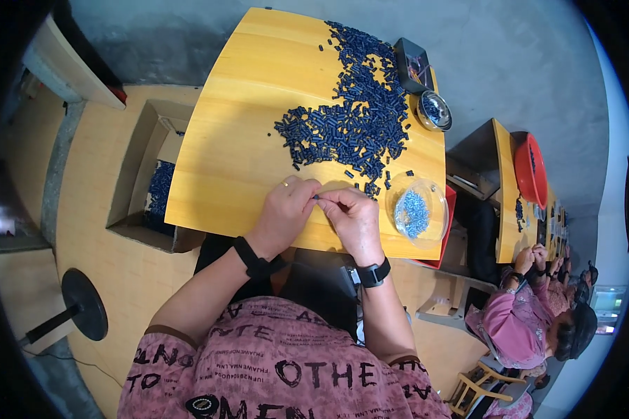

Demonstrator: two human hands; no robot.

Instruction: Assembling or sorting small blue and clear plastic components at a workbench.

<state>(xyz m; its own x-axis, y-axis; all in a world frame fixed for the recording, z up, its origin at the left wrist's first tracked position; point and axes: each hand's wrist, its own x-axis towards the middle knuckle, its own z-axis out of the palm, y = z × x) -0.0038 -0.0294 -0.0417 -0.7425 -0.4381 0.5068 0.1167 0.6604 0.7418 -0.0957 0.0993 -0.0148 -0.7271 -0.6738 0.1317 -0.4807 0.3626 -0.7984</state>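
Observation:
Just above the near edge of the yellow wooden table (223,174), my two hands meet fingertip to fingertip. My left hand (290,209) and my right hand (353,216) both pinch a tiny dark piece (316,197), mostly covered by the fingers. Beyond them spreads a large pile of short black cylindrical pieces (356,122), with a few strays near my right fingers. To the right of my right hand stands a clear round dish (437,230) holding small silvery-blue bits (412,213).
At the table's far right sit a black tray (412,66) and a metal bowl (435,112). A cardboard box (136,164) with more black pieces stands left of the table. Rightward, a co-worker (517,321) sits at another table with a red basin (531,171).

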